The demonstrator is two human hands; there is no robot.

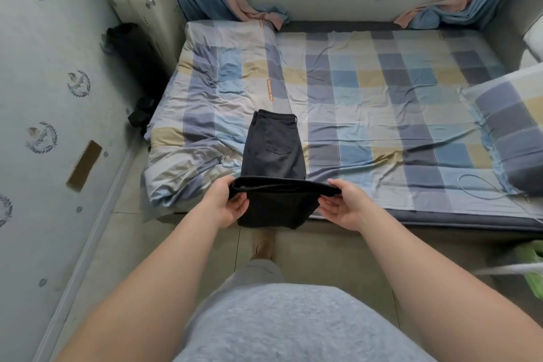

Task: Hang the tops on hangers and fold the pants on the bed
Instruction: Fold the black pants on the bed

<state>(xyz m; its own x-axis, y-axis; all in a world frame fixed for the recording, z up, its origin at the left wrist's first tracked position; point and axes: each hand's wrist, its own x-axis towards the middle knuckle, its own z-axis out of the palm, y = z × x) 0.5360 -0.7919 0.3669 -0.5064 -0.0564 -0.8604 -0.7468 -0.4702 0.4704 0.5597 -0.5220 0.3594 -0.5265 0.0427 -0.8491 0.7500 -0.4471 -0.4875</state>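
Left hand [226,203] and right hand [343,206] each pinch one end of the pants [274,147] fold; I hold it level, presumably to lay the legs squarely on the bed [382,82].

— Where are the dark pants [274,144]?
— On the bed [382,97], by its near edge. The waist part lies flat. The left hand [227,204] and right hand [342,206] each pinch a corner of the lifted end.
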